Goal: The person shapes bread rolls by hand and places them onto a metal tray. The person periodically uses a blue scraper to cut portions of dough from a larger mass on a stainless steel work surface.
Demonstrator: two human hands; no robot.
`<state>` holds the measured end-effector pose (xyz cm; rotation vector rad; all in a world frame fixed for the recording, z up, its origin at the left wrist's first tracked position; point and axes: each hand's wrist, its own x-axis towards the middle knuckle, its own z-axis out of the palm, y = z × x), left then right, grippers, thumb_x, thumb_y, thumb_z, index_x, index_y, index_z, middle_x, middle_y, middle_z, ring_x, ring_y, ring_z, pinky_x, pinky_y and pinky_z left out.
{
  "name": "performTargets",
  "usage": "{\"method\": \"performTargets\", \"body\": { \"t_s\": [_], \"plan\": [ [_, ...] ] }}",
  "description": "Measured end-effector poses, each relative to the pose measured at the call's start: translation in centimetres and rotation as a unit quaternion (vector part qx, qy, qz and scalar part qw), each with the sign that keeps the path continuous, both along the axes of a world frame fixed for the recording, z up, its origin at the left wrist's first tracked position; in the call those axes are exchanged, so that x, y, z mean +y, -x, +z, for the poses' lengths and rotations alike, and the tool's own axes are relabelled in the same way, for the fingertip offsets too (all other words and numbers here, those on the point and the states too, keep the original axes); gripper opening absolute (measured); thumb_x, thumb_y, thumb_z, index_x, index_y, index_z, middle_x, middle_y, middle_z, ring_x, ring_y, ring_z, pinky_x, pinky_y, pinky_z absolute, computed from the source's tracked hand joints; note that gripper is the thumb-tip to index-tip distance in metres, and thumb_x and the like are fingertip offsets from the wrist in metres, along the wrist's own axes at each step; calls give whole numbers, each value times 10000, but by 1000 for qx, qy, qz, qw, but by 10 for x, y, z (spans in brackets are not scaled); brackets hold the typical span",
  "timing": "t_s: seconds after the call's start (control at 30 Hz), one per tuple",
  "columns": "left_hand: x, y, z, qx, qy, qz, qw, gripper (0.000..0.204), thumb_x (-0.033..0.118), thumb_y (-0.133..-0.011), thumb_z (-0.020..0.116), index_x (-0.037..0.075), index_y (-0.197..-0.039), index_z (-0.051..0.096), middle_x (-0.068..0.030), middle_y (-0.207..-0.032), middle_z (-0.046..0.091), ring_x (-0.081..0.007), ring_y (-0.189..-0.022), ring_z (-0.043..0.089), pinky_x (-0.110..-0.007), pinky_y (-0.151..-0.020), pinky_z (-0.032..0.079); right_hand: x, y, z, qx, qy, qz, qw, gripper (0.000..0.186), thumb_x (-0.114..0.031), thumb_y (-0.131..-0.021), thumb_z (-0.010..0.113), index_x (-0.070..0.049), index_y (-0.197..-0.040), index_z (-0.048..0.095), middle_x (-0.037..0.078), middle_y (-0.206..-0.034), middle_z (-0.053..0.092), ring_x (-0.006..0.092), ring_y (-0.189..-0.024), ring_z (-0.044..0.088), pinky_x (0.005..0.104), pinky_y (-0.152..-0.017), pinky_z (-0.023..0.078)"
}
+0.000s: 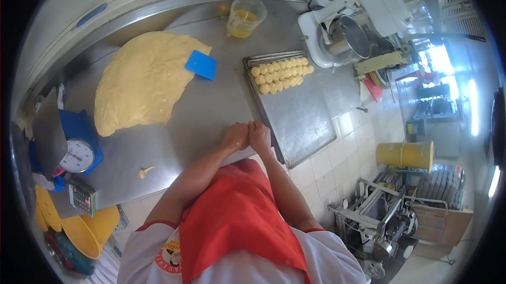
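Note:
My left hand [235, 136] and my right hand [259, 136] are drawn together at the table's front edge, beside the near left corner of a baking tray [300, 120]. Both have curled fingers; whatever lies between them is hidden. Rows of pale yellow dough balls [276, 75] cover the far end of the tray. Left of my hands, a large mound of yellow dough [142, 81] spreads over the steel table [211, 102]. A blue dough scraper [201, 65] rests against its right edge. One small dough scrap [144, 172] lies nearer to me.
A jug of yellow liquid [245, 19] stands at the back, with a stand mixer [337, 36] to its right. Along the left side are a blue dial scale [80, 147], a calculator [82, 198] and yellow bowls [95, 228]. A metal machine [374, 226] stands at the lower right.

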<state>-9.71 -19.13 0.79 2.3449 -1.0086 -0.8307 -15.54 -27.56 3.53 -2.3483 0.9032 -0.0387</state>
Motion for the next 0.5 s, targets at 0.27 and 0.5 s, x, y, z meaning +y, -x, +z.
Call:
{"method": "performTargets", "body": {
  "t_s": [0.27, 0.5],
  "plan": [
    [-11, -65, 1, 52, -138, 49, 988, 307, 251, -732, 661, 17, -924, 715, -239, -954, 687, -402, -927, 666, -464, -822, 541, -80, 26, 7, 18, -559, 257, 788, 217, -233, -940, 588, -42, -918, 686, -24, -704, 574, 60, -581, 491, 226, -493, 411],
    [-14, -30, -6, -70, -163, 73, 981, 622, 186, -716, 762, 119, -1282, 515, -287, -1271, 516, -420, -1203, 500, -496, -980, 428, -251, -1, -49, -232, -238, -172, 928, 313, -150, -881, 538, -32, -1133, 681, 110, -892, 695, 218, -772, 656, 371, -656, 504]
  ]
}}
